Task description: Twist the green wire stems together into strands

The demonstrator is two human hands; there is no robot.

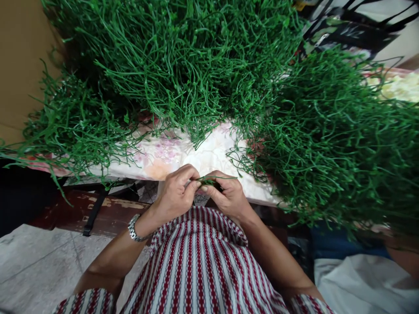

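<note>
Thin green plastic-looking stems (pixel 225 177) are pinched between my two hands, just in front of my striped clothing. My left hand (pixel 178 192), with a metal watch at the wrist, grips one end between thumb and fingers. Close beside it, my right hand (pixel 229 194) is closed on the same stems, thumb and fingertips together. One strand sticks out to the right over the knuckles. Part of what I hold is hidden by my fingers. Beyond the hands lies a floral tablecloth (pixel 212 155), and past it a large heap of similar green stems (pixel 196 56).
More green stems (pixel 334 131) are heaped at the right, and a smaller tangle (pixel 81 122) hangs over the table edge at left. A dark patterned bag (pixel 350 35) and pale yellow pieces (pixel 401 87) are at upper right. Light clothing of another person (pixel 363 279) shows lower right.
</note>
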